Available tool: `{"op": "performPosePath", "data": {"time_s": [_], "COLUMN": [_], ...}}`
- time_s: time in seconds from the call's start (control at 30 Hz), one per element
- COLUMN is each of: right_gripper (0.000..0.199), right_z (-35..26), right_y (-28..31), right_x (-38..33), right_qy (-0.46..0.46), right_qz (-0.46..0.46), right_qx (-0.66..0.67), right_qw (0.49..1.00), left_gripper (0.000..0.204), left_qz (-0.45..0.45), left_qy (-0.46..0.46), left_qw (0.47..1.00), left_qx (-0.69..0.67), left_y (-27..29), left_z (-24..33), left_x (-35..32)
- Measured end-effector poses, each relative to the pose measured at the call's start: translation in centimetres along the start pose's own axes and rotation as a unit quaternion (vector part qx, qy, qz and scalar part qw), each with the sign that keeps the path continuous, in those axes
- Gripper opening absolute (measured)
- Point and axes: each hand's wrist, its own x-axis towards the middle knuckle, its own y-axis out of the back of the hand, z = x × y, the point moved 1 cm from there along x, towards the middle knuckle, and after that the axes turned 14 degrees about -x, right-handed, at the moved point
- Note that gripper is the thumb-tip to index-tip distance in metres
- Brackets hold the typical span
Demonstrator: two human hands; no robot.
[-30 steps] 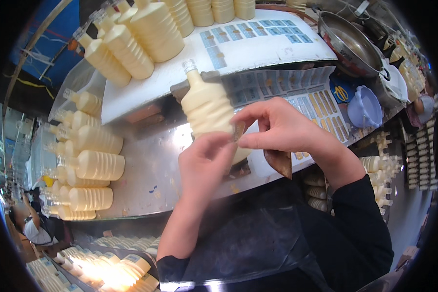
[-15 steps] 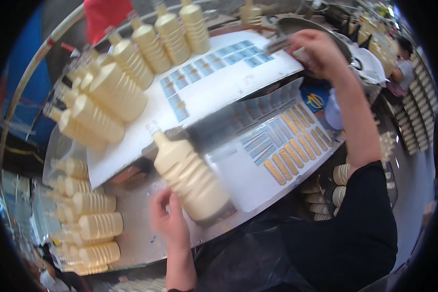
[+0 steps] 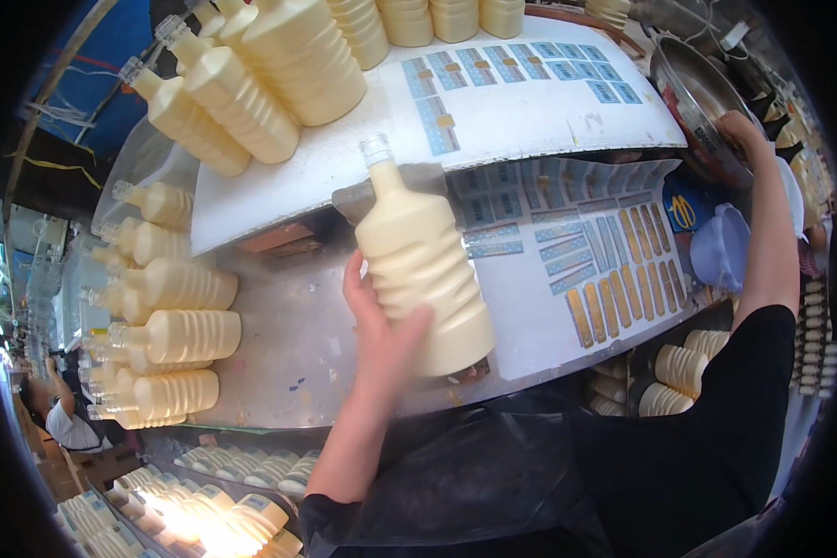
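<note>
Fingers (image 3: 367, 302) of left hand (image 3: 381, 339) around cream bottle (image 3: 423, 270)

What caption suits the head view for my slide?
Left hand grips a cream-filled ribbed bottle; right hand reaches the metal basin.

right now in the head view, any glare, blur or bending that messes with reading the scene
Head view: strong fisheye, so the white board and table edge curve toward a black rim; blown-out glare on the capped bottles at lower left; the held cream bottle and left hand are fairly sharp; the right hand at the metal bowl sits near the rim, stretched and softer.
</note>
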Motion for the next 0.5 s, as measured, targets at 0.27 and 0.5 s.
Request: {"op": "performPosePath", "data": {"time_s": [0.27, 0.5], "right_gripper": [0.03, 0.018], "right_z": [-11.7, -31.1], "right_y": [7.1, 6.9], "right_x": [-13.4, -32.1], "right_qy": [0.036, 0.363], "right_qz": [0.395, 0.046], "right_qx": [-0.064, 0.398], "right_qw": [0.916, 0.841], "left_gripper": [0.101, 0.1], "left_qz": [-0.02, 0.003], "left_qy": [-0.01, -0.114], "left_qw": [1.0, 0.991], "left_qx": [-0.015, 0.069], "left_y": [0.1, 1.0], "left_z": [-0.9, -1.0], "left_x": [0.6, 0.7]}}
